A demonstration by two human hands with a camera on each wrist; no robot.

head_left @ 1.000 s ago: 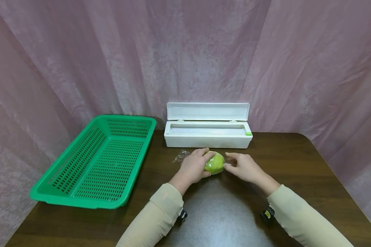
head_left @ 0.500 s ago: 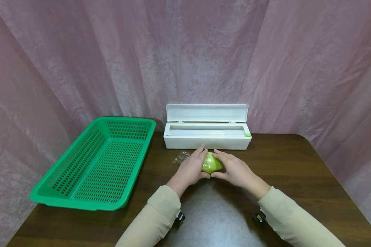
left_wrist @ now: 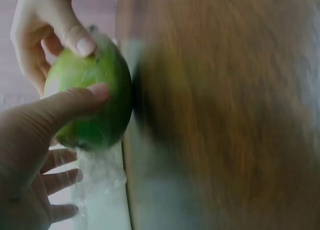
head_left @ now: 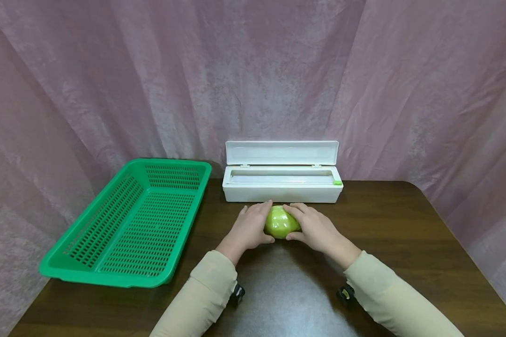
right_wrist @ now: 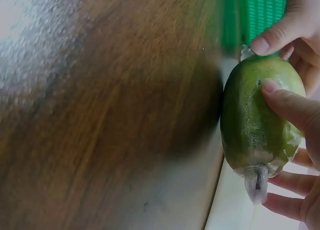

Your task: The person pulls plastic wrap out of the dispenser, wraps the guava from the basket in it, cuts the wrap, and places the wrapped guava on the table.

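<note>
A green oval fruit (head_left: 281, 222), wrapped in shiny cling film, lies on its side between both hands near the middle of the table. My left hand (head_left: 248, 228) holds its left end, thumb in front and fingers behind. On the other side my right hand (head_left: 318, 229) holds the right end in the same manner. The right wrist view shows a twisted film tail (right_wrist: 257, 187) sticking out at the right end, with the left thumb (right_wrist: 265, 44) at the far end. In the left wrist view, loose clear film (left_wrist: 102, 177) hangs by the left fingers.
Behind the hands stands a white cling film dispenser (head_left: 282, 193) with its lid raised and a green slider at its right. A green perforated basket (head_left: 194, 220) stands on the left of the wooden table (head_left: 405, 262). A pink curtain (head_left: 278, 70) hangs behind.
The right hand has come in from beside the fruit to hold its right end. Both hands and the fruit have shifted slightly left. The film tail at the left no longer shows from above.
</note>
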